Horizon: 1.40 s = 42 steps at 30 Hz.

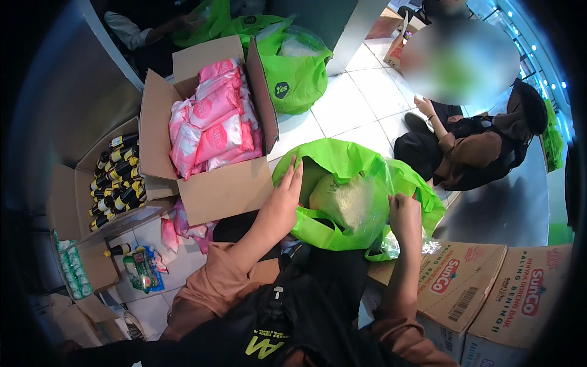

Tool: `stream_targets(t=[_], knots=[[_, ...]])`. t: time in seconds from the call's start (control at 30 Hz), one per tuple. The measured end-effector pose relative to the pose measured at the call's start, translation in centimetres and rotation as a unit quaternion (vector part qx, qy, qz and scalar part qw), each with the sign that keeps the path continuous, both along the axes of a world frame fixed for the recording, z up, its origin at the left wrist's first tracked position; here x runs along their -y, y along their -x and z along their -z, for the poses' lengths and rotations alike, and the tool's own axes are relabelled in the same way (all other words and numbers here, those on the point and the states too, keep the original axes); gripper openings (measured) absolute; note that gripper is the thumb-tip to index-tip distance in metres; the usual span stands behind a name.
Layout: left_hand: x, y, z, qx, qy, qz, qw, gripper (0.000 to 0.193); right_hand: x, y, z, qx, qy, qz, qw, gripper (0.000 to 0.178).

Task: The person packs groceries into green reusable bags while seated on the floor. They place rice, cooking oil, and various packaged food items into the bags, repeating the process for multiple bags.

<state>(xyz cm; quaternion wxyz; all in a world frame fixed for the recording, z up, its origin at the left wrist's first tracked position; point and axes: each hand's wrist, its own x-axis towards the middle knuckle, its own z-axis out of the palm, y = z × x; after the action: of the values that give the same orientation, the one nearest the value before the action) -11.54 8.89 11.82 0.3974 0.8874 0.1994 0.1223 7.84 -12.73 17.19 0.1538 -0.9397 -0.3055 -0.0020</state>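
Observation:
In front of me is a bright green fabric carrier bag (324, 238), its mouth gaping upward. Inside it sits a clear plastic bag of pale grain, which looks like rice (345, 205). My left hand (286, 192) rests against the bag's left rim with its fingers stretched out. On the other side, my right hand (405, 215) is closed at the right rim, pinching the green bag's edge; clear plastic lies close by, so the exact hold is partly hidden. Crumpled clear plastic (391, 244) shows below the right hand.
To the left stands an open carton (226, 189) of pink packets (214, 113), beside a box of dark bottles (119, 177). Sealed cartons (465, 275) stand at right. Another filled green bag (299, 79) is behind; a person (471, 147) sits at far right. Packets (143, 269) lie on the floor.

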Motion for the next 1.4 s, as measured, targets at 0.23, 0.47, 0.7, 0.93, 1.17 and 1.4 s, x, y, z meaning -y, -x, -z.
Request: stream_targets(t=[0.23, 0.47, 0.7, 0.93, 1.17, 1.4], knots=[[0.3, 1.5, 2.0, 0.094, 0.025, -0.008, 0.995, 0.074, 3.6, -1.4, 2.2, -0.048, 0.019, 0.036, 0.998, 0.034], [-1.2, 17.3, 3.5, 0.265, -0.075, -0.392, 0.878, 0.017, 7.2, -4.7, 5.5, -0.046, 0.045, -0.059, 0.996, 0.038], [-10.0, 43.7, 17.0, 0.095, -0.158, -0.731, 0.657, 0.047, 7.6, -4.7, 4.1, 0.010, 0.061, -0.034, 0.997, 0.035], [-16.3, 51.5, 22.0, 0.288, -0.118, -0.811, 0.495, 0.039, 3.9, -0.4, 3.0, 0.051, 0.070, -0.025, 0.996, 0.025], [0.7, 22.3, 10.3, 0.223, -0.227, -0.362, 0.876, 0.029, 2.2, 3.7, -0.6, -0.025, 0.103, 0.034, 0.994, 0.025], [5.4, 2.0, 0.6, 0.319, 0.061, 0.070, 0.943, 0.015, 2.6, 1.4, 0.0, -0.095, -0.052, 0.012, 0.994, 0.030]])
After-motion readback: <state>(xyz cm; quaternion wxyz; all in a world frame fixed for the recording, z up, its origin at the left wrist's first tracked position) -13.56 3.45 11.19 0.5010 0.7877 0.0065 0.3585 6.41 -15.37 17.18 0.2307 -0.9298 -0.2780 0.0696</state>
